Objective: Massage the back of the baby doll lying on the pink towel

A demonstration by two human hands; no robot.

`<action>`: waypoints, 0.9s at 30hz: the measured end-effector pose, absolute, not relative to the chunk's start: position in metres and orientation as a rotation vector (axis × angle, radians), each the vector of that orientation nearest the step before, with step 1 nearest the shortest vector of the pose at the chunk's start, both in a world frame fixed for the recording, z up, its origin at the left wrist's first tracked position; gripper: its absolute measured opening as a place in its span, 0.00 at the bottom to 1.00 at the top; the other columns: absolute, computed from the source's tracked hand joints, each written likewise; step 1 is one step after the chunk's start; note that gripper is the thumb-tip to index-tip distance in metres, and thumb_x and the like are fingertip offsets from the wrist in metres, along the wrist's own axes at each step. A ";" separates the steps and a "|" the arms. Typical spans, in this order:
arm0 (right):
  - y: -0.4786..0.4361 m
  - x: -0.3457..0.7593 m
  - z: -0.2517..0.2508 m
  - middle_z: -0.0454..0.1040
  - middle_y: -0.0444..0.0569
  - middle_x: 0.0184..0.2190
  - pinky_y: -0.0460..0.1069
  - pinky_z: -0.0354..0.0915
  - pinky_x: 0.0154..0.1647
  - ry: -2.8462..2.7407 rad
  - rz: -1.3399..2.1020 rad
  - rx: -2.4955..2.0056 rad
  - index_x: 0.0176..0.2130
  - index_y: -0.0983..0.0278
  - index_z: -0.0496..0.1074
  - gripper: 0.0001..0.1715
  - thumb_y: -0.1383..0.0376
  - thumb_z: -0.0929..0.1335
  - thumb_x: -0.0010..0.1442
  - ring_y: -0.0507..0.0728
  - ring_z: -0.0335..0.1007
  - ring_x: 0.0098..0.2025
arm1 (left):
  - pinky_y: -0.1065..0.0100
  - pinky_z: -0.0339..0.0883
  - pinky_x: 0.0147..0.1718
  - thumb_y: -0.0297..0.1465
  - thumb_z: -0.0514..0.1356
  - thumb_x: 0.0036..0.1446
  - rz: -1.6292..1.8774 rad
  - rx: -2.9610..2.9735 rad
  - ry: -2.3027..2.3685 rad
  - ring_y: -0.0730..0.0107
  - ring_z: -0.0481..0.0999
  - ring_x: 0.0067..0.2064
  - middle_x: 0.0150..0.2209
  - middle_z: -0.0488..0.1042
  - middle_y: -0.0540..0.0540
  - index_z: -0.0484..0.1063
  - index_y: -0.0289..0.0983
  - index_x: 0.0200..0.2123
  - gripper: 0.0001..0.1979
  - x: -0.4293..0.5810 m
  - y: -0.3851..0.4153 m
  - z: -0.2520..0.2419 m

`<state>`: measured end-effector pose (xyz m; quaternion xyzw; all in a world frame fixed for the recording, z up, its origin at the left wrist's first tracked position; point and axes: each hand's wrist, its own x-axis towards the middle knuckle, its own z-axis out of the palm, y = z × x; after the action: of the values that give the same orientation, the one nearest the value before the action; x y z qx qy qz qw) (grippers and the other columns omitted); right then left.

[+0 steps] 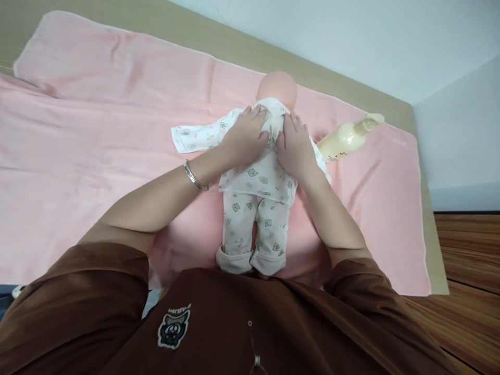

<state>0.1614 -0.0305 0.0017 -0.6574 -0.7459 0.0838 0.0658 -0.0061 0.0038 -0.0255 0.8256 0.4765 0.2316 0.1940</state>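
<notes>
While left hand (246,136) and right hand (296,146) lie close, smooth outward evenly

At twelve o'clock, both touch the bunched, white, animal-printed cloth shirt (255,180) on the pink, round-headed doll (278,88); whether either grip pinches cannot be told.

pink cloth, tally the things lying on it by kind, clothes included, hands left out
Doll: 1
Printed top: 1
Printed trousers: 1
Pump bottle: 1
Total: 4
</notes>
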 end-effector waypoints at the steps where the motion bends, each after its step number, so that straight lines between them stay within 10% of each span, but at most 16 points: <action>1: -0.038 0.157 0.003 0.46 0.65 0.79 0.68 0.41 0.84 -2.298 0.245 -1.940 0.77 0.77 0.51 0.39 0.64 0.56 0.74 0.70 0.39 0.82 | 0.47 0.52 0.79 0.29 0.47 0.69 0.678 2.284 1.367 0.48 0.64 0.75 0.69 0.69 0.30 0.66 0.27 0.66 0.26 -0.006 0.008 -0.028; 12: -0.021 0.158 -0.014 0.38 0.56 0.81 0.64 0.33 0.86 -2.102 0.393 -1.976 0.79 0.72 0.47 0.42 0.61 0.58 0.73 0.64 0.29 0.84 | 0.48 0.53 0.77 0.45 0.50 0.72 0.905 2.151 1.387 0.48 0.65 0.73 0.70 0.69 0.36 0.67 0.37 0.67 0.28 -0.006 0.011 -0.046; 27: -0.017 0.168 -0.030 0.48 0.59 0.79 0.69 0.41 0.83 -2.102 0.198 -1.855 0.75 0.68 0.55 0.37 0.56 0.57 0.74 0.65 0.40 0.82 | 0.49 0.56 0.77 0.43 0.47 0.74 0.861 2.189 1.439 0.55 0.66 0.73 0.72 0.69 0.41 0.67 0.41 0.69 0.27 -0.007 0.005 -0.040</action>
<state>0.1679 -0.0170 -0.0303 -0.6511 -0.7376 0.0696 0.1648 -0.0070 0.0053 -0.0396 0.7792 0.5122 0.3067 0.1909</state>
